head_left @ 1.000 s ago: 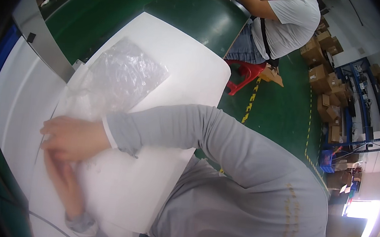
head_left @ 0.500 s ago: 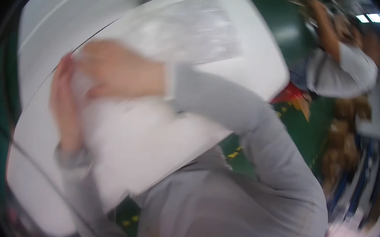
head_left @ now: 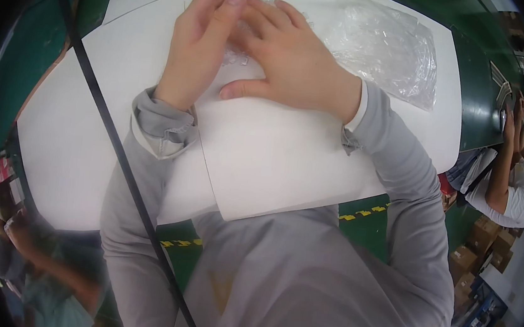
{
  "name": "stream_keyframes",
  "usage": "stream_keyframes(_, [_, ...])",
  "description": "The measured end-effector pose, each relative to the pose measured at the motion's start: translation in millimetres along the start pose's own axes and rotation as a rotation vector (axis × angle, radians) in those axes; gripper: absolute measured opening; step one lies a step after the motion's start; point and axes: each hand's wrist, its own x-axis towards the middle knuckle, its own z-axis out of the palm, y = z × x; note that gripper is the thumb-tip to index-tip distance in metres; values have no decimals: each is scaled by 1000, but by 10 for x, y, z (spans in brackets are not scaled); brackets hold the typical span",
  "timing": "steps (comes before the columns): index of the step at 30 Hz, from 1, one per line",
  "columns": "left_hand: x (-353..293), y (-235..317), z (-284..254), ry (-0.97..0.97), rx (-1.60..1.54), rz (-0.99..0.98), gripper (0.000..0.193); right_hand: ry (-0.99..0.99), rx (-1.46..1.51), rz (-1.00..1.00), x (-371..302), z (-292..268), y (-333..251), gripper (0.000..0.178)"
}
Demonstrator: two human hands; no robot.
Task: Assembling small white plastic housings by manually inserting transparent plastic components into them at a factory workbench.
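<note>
1. Both hands have drawn closer together since the earlier frame: the left hand [head_left: 194, 43] now stands beside the right hand [head_left: 297, 60], their fingertips nearly meeting, and the view has swung so that they appear near the top center.

2. Tilted on its edge, palm inward, the left hand forms a low wall over a white sheet [head_left: 281, 165], apparently so that loose items cannot slide past on that side.

3. Palm down and fingers spread, the right hand lies low over the sheet, a posture that seems suited to covering a wide patch. Neither hand is clenched, and no item is seen pinched; whether anything sits hidden under the palms cannot be told.

4. Small clear pieces [head_left: 237, 58] show in the gap between the hands, with more just beyond the fingers, probably kept in a cluster by the two palms; their exact shape is too fine to make out.

5. Crinkled and flat, a clear plastic bag [head_left: 389, 53] rests to the right of the hands, untouched, perhaps set aside to leave the middle free while remaining within reach.

6. Beneath, the sheet overlaps a white-covered surface [head_left: 74, 152], likely offering a smooth, pale bed; a dark cord [head_left: 119, 140] crosses in front of the left sleeve [head_left: 132, 233].
</note>
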Motion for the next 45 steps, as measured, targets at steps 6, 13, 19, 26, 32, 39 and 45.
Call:
stream_keyframes(6, [26, -14, -11, 6, -37, 6, 51, 54, -16, -44, 23, 12, 20, 77])
stream_keyframes(13, [52, 43, -36, 8, -96, -8, 51, 229, 400, -47, 142, -204, 137, 54])
stream_keyframes(19, [99, 0, -64, -4, -232, 34, 51, 158, 538, 80, 97, -83, 203, 40])
stream_keyframes(26, [178, 66, -160, 144, -411, -32, 52, 273, 59, 4, 227, -308, 173, 34])
stream_keyframes(32, [248, -117, -319, 314, -436, 137, 40, 190, 50, -25, 566, -379, 303, 47])
stream_keyframes(39, [319, -144, -381, 338, -510, 105, 36, 258, 46, 28, 970, 45, 283, 46])
stream_keyframes(45, [358, -312, -495, 458, -314, 121, 35, 233, 7, 3, 1088, 221, 275, 51])
